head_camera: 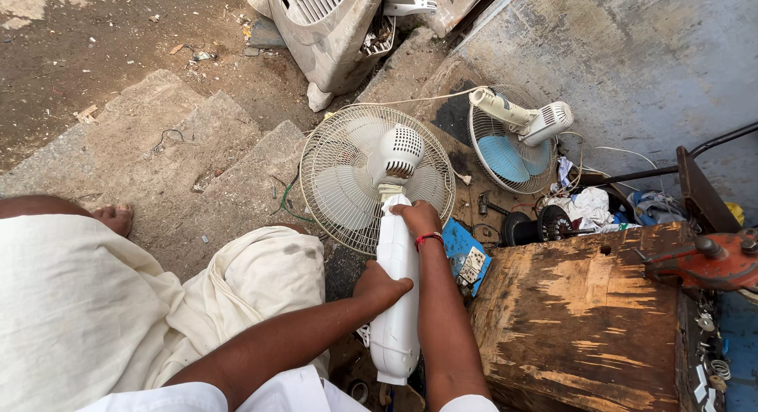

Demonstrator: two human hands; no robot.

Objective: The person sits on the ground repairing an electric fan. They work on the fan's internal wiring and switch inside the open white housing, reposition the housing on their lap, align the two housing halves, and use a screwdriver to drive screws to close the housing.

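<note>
Gripping white fan (379,183) stem, both hands (380,284) (418,218) squeezed beside wooden bench (576,317) edge.

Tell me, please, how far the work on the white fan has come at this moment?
Done: the white fan looks whole, with cage, blades and motor housing on.

In hand: the left hand grips its white stand lower down; the right hand holds it near the neck.

Left: a second fan with blue blades lies untouched by the wall; a blue socket board lies beside the stand.
</note>
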